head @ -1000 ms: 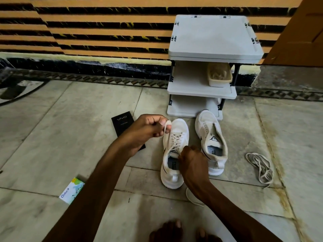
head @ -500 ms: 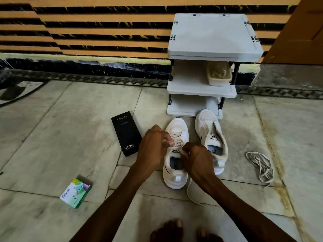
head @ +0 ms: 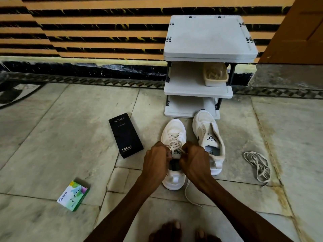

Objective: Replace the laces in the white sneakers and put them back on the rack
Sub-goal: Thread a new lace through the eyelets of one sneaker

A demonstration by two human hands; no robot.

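Sneaker faces rack; left hand, right hand seemingly pinch lace.

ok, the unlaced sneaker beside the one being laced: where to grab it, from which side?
Take the unlaced sneaker by its heel collar from above, on the person's side. It stands upright on its sole, heel toward the person, mouth gaping, no lace across, so fingers can likely hook inside the rim, thumb outside.

You are facing two white sneakers, one threaded lace, one loose lace, one rack, one basket and two boxes, and you are working with two hands.
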